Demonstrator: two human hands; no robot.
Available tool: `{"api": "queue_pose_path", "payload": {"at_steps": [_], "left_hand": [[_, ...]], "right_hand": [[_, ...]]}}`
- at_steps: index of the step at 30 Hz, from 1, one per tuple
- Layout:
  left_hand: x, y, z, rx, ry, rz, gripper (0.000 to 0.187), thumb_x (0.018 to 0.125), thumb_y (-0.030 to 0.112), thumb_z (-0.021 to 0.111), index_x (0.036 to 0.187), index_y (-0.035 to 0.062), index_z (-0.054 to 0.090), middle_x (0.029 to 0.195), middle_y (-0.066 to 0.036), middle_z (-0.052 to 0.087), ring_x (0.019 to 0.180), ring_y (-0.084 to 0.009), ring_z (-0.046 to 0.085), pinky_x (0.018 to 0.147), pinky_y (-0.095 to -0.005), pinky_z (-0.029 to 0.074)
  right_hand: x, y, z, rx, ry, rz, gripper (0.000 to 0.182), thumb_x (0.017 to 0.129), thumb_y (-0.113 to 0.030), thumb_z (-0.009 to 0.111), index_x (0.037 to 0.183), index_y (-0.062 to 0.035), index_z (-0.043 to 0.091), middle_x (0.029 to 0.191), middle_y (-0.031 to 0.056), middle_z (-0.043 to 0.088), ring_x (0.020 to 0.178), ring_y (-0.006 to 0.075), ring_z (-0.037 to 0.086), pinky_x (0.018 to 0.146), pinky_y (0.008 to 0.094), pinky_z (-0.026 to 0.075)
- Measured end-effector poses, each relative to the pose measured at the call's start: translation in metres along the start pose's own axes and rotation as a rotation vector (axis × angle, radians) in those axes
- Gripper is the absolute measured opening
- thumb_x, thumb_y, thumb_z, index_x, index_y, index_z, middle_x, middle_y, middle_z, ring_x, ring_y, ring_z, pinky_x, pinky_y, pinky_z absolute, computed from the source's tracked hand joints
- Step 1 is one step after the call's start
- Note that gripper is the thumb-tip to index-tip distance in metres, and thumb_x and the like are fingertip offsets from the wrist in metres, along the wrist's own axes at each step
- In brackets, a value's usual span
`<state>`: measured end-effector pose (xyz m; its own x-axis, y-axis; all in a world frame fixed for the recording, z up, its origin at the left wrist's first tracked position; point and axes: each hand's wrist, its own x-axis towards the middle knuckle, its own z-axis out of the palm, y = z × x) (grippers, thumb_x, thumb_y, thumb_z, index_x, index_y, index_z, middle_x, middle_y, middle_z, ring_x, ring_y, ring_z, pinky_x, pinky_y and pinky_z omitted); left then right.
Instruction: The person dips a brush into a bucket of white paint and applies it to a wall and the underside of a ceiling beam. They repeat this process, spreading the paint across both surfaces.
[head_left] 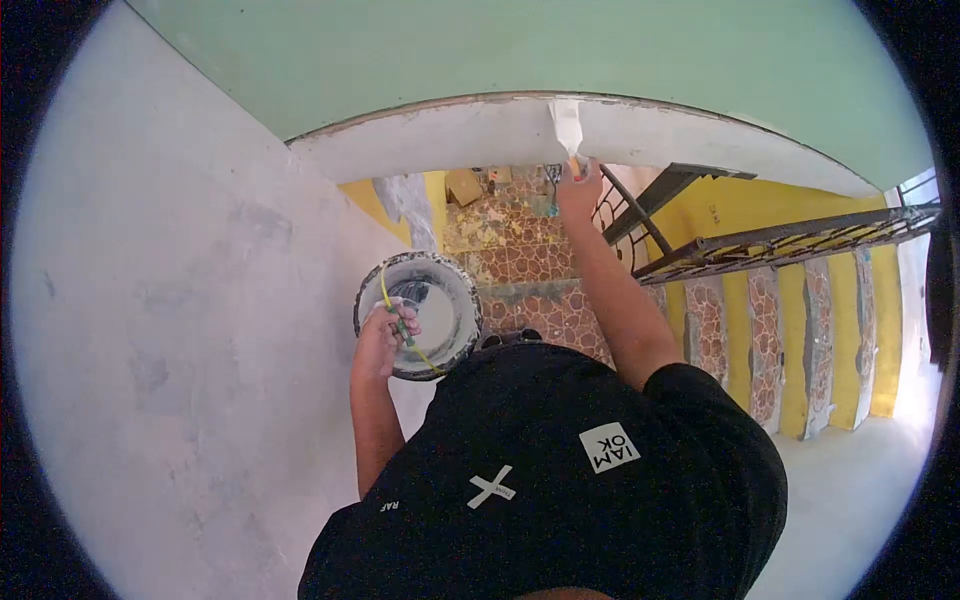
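My left hand [385, 338] is closed around the yellow-green handle [387, 290] of a round, dark-rimmed bucket [462, 300]. Pale grey-white paint [437, 318] lies inside it, and white smears coat its inner wall. My right hand [580, 188] reaches up and forward, gripping a paintbrush [567, 130] by its orange-toned handle. The brush's white, flared head rests against the white beam [430, 135], close to its upper edge. White marks show on my left fingers.
A pale wall [180, 250] rises close on my left. Above the beam spreads a green surface [520, 45]. To the right stand a dark metal railing [780, 240] and stairs with yellow risers [790, 340]. Below lies a brown patterned, paint-spotted floor [535, 245].
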<state>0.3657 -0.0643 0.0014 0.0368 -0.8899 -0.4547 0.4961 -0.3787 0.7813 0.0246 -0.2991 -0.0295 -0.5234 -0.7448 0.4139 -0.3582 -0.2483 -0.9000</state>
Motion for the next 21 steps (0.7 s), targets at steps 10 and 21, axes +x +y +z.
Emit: {"api": "queue_pose_path", "payload": {"at_steps": [10, 21], "left_hand": [[-0.009, -0.005, 0.027, -0.063, 0.043, 0.119, 0.032, 0.088, 0.015, 0.049, 0.117, 0.0014, 0.050, 0.095, -0.017, 0.062, 0.085, -0.0280, 0.061, 0.081, -0.0430, 0.052], [-0.020, -0.004, 0.045, -0.051, 0.007, 0.211, 0.033, 0.087, 0.015, 0.050, 0.118, 0.0010, 0.051, 0.098, -0.017, 0.062, 0.086, -0.0281, 0.062, 0.083, -0.0437, 0.051]], "right_hand": [[0.000, 0.124, -0.013, -0.007, -0.010, 0.226, 0.022, 0.080, -0.005, 0.069, 0.097, 0.0014, 0.057, 0.083, 0.0106, 0.063, 0.077, 0.0194, 0.061, 0.071, 0.0338, 0.048], [0.044, 0.054, -0.024, 0.098, 0.059, 0.019, 0.022, 0.087, -0.004, 0.062, 0.105, 0.0059, 0.056, 0.088, 0.0135, 0.062, 0.080, 0.0218, 0.058, 0.075, 0.0334, 0.048]]}}
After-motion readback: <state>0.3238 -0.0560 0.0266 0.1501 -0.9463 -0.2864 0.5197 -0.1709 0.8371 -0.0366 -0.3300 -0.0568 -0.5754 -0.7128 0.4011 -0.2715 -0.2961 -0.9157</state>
